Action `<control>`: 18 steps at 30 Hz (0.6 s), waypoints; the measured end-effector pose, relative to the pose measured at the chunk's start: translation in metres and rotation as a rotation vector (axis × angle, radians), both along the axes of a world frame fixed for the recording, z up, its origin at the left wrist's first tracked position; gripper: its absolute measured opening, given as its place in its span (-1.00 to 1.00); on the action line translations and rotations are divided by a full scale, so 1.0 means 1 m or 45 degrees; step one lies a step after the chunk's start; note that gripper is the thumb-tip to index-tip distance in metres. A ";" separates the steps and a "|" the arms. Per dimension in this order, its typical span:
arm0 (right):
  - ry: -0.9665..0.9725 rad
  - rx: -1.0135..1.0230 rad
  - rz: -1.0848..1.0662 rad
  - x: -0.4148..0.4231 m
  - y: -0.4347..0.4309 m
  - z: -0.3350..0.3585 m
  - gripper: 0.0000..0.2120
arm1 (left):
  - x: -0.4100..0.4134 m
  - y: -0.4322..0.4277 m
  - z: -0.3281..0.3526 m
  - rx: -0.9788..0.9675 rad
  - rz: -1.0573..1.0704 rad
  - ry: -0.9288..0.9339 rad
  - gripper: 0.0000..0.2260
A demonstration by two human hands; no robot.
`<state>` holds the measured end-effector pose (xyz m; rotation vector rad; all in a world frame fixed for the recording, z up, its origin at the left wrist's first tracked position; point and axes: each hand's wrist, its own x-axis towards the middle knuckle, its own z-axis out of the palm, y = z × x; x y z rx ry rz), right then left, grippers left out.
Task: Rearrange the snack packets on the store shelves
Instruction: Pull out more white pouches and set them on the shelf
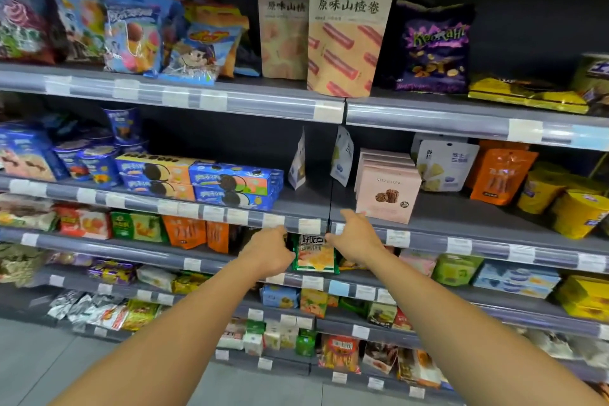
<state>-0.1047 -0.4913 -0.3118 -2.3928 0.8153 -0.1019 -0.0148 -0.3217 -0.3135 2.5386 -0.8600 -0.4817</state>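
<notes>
— Two hands were reaching out. What did they do?

— The left hand (268,252) had its fingers curled round the left side of the green packet (316,257). It was holding it.

— And the other one?

— The right hand (357,237) was at the packet's top right corner, with the thumb sticking up. Its fingertips met the corner, but I could not tell if they pinched it or only touched it.

— Why two hands for one small bag?

— I think a hand on each side kept the bag straight, so its picture faced out.

— Where was the bag?

— It stood upright at the front of its shelf (313,282), just under the price strip (309,226) of the shelf above.

— What was near it?

— Orange packets (186,231) stood to its left on the same shelf. Up above, pink boxes (387,194) stood in a row, one behind the other. Blue cookie boxes (235,184) were stacked with their fronts out, maybe so shoppers could read them.

— Was the job done?

— I think not. The hands were on the bag, and lower down some silver bags (82,306) lay in a messy heap.
</notes>
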 end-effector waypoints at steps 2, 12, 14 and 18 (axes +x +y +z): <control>-0.079 0.043 -0.047 0.021 -0.009 0.000 -0.28 | 0.014 -0.012 0.000 -0.056 0.031 0.017 -0.41; -0.418 0.339 -0.526 0.152 -0.079 -0.020 -0.25 | 0.102 -0.108 -0.018 -0.374 0.209 0.095 -0.40; -0.513 0.406 -0.634 0.178 -0.094 -0.028 -0.25 | 0.122 -0.128 -0.025 -0.436 0.266 0.119 -0.41; -0.562 0.497 -0.839 0.220 -0.123 -0.043 -0.33 | 0.158 -0.163 -0.041 -0.497 0.332 0.125 -0.42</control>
